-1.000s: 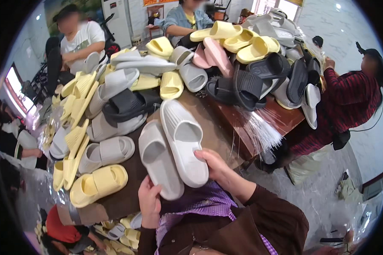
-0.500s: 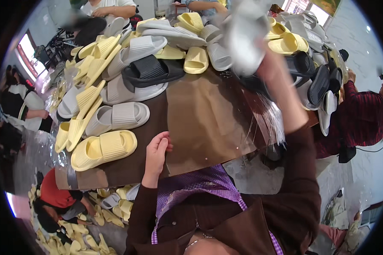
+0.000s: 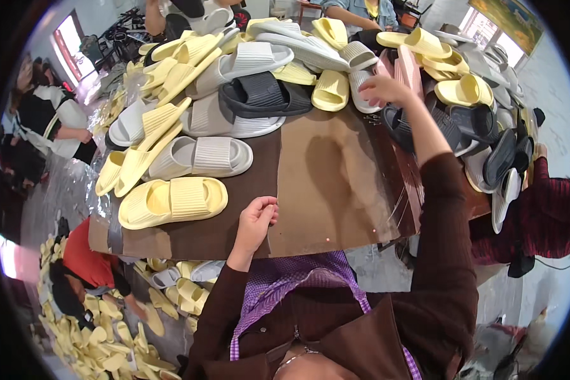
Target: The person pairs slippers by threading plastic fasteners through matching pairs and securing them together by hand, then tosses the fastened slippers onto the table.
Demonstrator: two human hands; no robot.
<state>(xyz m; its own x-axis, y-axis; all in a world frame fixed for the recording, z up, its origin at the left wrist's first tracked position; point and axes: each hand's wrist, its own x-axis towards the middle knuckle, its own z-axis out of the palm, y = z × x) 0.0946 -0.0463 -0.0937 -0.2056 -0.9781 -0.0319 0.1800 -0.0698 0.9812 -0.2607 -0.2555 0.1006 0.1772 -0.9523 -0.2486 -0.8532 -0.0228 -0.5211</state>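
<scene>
My left hand [image 3: 256,223] rests by the near edge of the brown table [image 3: 320,190], fingers curled in and nothing visible in them. Left of it lies a yellow ribbed slipper [image 3: 172,201], with a grey slipper [image 3: 202,156] behind it. My right hand [image 3: 386,91] reaches to the far side of the table, fingers loosely bent and apart, with no slipper in it. Under its fingertips is a light grey slipper [image 3: 363,81]; whether they touch cannot be made out. Pink slippers [image 3: 408,71] stand just behind this hand, partly hidden by it.
A heap of yellow, grey and black slippers [image 3: 266,94] lines the table's left and far sides. More dark slippers [image 3: 474,123] pile up at the right. Other people sit around, one in red [image 3: 94,256] beside slippers on the floor [image 3: 117,335].
The blurred whitish slipper that my right hand held up is gone from it, and the hand is lower. Pink slippers now show. The view has shifted; my left hand stays by the table edge.
</scene>
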